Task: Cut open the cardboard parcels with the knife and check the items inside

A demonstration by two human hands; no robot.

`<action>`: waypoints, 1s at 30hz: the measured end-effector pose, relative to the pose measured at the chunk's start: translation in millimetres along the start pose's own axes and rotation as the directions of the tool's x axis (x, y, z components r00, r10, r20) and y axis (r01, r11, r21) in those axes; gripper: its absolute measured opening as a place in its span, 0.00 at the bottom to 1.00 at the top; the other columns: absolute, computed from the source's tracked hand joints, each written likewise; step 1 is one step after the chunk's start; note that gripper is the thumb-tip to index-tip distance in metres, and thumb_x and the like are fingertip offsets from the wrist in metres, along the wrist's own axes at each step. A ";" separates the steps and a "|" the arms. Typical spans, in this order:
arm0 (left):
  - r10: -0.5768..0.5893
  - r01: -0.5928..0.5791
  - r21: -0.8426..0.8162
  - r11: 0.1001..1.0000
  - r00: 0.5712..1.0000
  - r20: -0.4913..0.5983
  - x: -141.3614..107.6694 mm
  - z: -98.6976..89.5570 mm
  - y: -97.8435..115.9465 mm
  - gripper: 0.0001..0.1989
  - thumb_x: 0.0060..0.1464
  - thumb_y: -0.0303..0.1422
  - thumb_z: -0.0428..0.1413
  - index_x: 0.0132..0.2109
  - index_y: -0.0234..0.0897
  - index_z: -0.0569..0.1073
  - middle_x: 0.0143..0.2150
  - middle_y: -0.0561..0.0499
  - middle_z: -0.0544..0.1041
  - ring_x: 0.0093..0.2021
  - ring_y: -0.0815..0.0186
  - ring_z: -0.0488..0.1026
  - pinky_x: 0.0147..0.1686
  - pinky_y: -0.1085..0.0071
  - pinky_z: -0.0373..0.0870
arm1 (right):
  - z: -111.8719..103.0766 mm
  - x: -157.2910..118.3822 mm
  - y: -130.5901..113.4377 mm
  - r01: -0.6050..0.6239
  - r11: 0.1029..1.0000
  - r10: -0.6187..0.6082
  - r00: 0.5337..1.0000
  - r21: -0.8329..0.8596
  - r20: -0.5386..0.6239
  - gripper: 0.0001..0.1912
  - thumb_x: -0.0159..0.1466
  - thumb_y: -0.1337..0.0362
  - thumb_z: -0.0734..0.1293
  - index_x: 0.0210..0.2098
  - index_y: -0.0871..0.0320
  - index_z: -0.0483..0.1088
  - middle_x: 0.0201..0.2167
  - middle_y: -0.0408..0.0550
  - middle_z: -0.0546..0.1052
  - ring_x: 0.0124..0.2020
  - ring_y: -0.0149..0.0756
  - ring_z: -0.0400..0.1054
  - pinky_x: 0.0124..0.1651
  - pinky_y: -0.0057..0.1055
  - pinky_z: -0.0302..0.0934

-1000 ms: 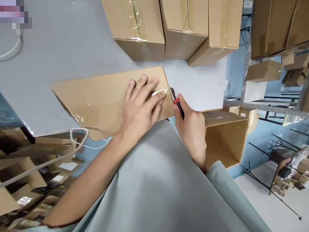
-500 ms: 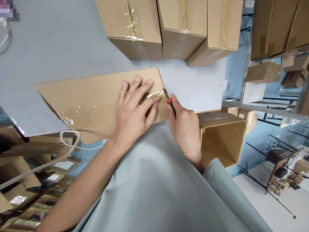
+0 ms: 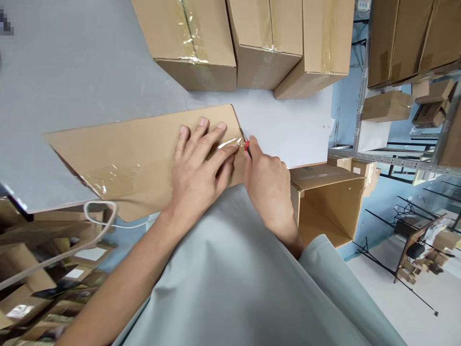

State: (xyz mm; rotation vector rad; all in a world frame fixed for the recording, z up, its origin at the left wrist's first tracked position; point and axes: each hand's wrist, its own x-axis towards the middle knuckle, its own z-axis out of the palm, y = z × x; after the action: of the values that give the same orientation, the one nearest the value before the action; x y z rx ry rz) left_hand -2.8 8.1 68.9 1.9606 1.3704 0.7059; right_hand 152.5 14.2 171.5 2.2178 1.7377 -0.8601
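Observation:
A flattened piece of brown cardboard (image 3: 144, 144) lies on the grey table in front of me, with clear tape on its surface at both ends. My left hand (image 3: 201, 166) presses on it, fingers spread, the thumb and index finger beside the shiny tape. In my right hand (image 3: 267, 185) is a red and black utility knife (image 3: 248, 146), gripped with the index finger along it. Its blade meets the cardboard's right edge, close to the tape; the tip is hard to make out.
Three taped cartons (image 3: 270, 53) stand along the far side of the table (image 3: 90, 62). To the right is an open carton (image 3: 326, 206). A white cable (image 3: 99, 226) loops at lower left above more boxes. Shelving (image 3: 396, 156) with cartons stands farther right.
My right hand and the knife have shifted slightly toward the cardboard's edge, and less of the blade shows. My left hand stays pressed on the cardboard. The whole view has moved a little.

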 end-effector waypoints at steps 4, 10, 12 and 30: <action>0.029 -0.029 0.002 1.000 0.999 -0.015 -1.0 0.0 -2.6 0.18 0.77 0.48 0.53 0.65 0.56 0.79 0.80 0.56 0.71 0.86 0.45 0.55 0.85 0.27 0.46 | -1.0 -7.5 -4.3 -0.022 0.999 0.022 1.000 -0.030 0.017 0.22 0.85 0.59 0.59 0.74 0.57 0.68 0.40 0.56 0.87 0.42 0.48 0.86 0.47 0.40 0.77; 0.018 -0.018 0.012 1.000 1.000 0.006 -1.1 -1.2 -1.1 0.22 0.78 0.50 0.47 0.66 0.54 0.79 0.78 0.58 0.74 0.88 0.50 0.49 0.86 0.31 0.43 | -1.9 -35.8 10.2 -0.051 0.985 0.069 0.991 -0.162 0.111 0.19 0.83 0.66 0.59 0.68 0.57 0.73 0.37 0.57 0.88 0.38 0.48 0.85 0.38 0.35 0.74; 0.018 -0.018 0.015 1.000 1.000 -0.012 -1.2 0.2 -1.2 0.21 0.79 0.49 0.48 0.65 0.54 0.80 0.78 0.57 0.73 0.87 0.48 0.52 0.86 0.30 0.42 | 0.1 -35.6 14.1 -0.035 0.987 0.050 0.995 -0.157 0.091 0.19 0.83 0.66 0.59 0.67 0.56 0.74 0.39 0.57 0.88 0.37 0.48 0.85 0.37 0.34 0.74; 0.092 -0.071 0.124 0.990 0.981 -0.173 -63.0 -74.7 -47.5 0.28 0.75 0.51 0.57 0.76 0.54 0.70 0.78 0.46 0.74 0.81 0.49 0.67 0.81 0.42 0.63 | 143.1 149.9 78.4 -0.084 0.816 0.078 0.996 0.572 0.035 0.18 0.83 0.54 0.57 0.46 0.60 0.70 0.38 0.51 0.86 0.31 0.29 0.74 0.38 0.24 0.64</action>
State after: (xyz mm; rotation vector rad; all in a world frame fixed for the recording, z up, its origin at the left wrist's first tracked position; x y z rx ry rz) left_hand -105.9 -24.9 77.5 2.0979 1.4732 0.8761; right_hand 201.3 44.9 -42.4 2.6066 1.4949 -1.5383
